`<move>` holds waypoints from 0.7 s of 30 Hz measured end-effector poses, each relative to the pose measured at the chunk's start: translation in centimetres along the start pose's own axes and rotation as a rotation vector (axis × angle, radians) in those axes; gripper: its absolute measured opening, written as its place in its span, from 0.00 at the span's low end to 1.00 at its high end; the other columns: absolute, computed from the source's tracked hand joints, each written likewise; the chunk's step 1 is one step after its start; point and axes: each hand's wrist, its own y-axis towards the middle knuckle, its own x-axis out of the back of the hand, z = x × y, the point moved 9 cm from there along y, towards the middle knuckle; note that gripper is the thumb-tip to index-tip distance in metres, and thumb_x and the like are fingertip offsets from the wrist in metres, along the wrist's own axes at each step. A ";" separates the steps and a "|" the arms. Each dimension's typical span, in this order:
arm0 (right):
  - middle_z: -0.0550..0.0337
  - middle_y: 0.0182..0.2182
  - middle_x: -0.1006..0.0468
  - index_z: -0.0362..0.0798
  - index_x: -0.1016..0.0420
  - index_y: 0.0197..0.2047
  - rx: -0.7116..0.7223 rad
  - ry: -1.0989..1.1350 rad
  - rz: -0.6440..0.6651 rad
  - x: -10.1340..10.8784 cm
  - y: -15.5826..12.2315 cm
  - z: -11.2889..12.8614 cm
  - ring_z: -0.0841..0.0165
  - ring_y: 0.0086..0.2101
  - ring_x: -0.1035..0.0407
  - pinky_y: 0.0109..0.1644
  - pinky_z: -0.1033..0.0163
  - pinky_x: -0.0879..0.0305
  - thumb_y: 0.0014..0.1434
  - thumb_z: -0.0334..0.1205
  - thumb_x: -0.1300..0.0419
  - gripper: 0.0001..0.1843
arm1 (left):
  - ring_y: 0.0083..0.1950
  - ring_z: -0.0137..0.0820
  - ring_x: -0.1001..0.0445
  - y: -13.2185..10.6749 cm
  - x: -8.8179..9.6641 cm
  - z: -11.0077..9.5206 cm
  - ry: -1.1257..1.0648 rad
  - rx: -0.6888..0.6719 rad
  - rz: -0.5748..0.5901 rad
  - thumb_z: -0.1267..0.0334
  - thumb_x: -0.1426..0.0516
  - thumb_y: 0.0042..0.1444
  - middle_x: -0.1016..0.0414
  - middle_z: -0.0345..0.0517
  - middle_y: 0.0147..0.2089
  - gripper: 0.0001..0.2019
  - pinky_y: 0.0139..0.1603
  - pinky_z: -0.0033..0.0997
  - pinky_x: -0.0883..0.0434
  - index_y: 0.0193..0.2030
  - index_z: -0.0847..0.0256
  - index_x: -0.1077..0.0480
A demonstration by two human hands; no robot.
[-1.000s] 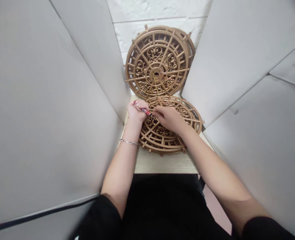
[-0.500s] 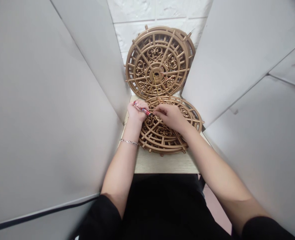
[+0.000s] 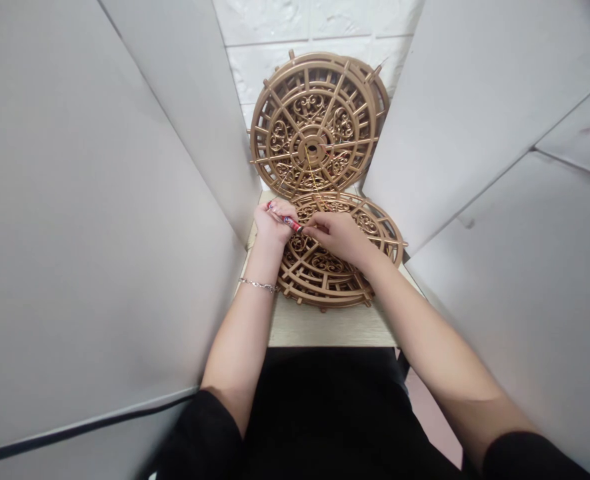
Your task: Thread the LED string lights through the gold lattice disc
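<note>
My left hand (image 3: pixel 273 221) is closed around a slim red, pen-like stick (image 3: pixel 291 224) with a white-and-blue pattern and a dark end. Pinched together at that dark end are the fingertips of my right hand (image 3: pixel 339 233); what they grip is too small to make out. Both hands are over a lying stack of round gold-coloured openwork grilles (image 3: pixel 327 283) with scrollwork and short pegs round the rim. Behind it, more such round grilles (image 3: pixel 315 120) lean upright. A thin yellow wire (image 3: pixel 311 170) runs down from near their hub.
The stack lies on a pale wood-grained board (image 3: pixel 329 327) in front of my body. Tall grey-white panels close in on the left (image 3: pixel 99 233) and right (image 3: pixel 485 133). White brick-patterned wall (image 3: pixel 345 17) stands at the back. A dark strip (image 3: pixel 89 423) crosses the lower left.
My right fingertips have shifted very slightly left and down along the dark end of the red stick. My left hand and the grilles look the same.
</note>
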 end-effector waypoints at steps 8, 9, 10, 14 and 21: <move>0.65 0.21 0.32 0.46 0.26 0.32 0.003 -0.015 0.008 -0.1 0.0 0.0 0.76 0.23 0.43 0.31 0.69 0.49 0.55 0.39 0.46 0.09 | 0.11 0.17 0.48 -0.1 -0.1 0.2 0.028 -0.008 0.002 0.69 0.57 0.51 0.50 0.34 0.11 0.12 0.12 0.12 0.47 0.19 0.60 0.55; 0.64 0.21 0.31 0.46 0.26 0.32 0.002 -0.020 0.014 -0.1 0.1 -0.1 0.75 0.23 0.42 0.32 0.69 0.48 0.55 0.39 0.46 0.09 | 0.11 0.17 0.48 0.0 -0.1 0.1 0.028 -0.016 -0.006 0.68 0.57 0.51 0.50 0.34 0.11 0.12 0.12 0.13 0.47 0.19 0.59 0.55; 0.64 0.22 0.31 0.46 0.26 0.33 0.000 -0.025 0.019 -0.1 0.1 -0.1 0.75 0.24 0.42 0.32 0.68 0.48 0.55 0.39 0.46 0.09 | 0.11 0.16 0.49 0.0 0.0 0.0 0.028 -0.028 -0.012 0.67 0.57 0.52 0.50 0.34 0.10 0.12 0.12 0.13 0.47 0.19 0.59 0.55; 0.62 0.24 0.28 0.46 0.26 0.33 0.004 -0.036 0.019 -0.2 0.2 -0.3 0.74 0.25 0.40 0.33 0.68 0.47 0.56 0.38 0.47 0.09 | 0.10 0.16 0.49 0.1 0.0 -0.2 0.035 -0.060 -0.015 0.66 0.58 0.53 0.51 0.34 0.10 0.13 0.12 0.13 0.48 0.18 0.59 0.55; 0.64 0.23 0.28 0.46 0.27 0.31 0.016 0.006 -0.007 -0.2 0.1 -0.2 0.75 0.24 0.39 0.32 0.69 0.47 0.54 0.38 0.45 0.07 | 0.11 0.16 0.49 -0.2 -0.1 0.0 0.056 -0.060 -0.030 0.67 0.57 0.53 0.51 0.34 0.11 0.14 0.12 0.12 0.48 0.18 0.60 0.54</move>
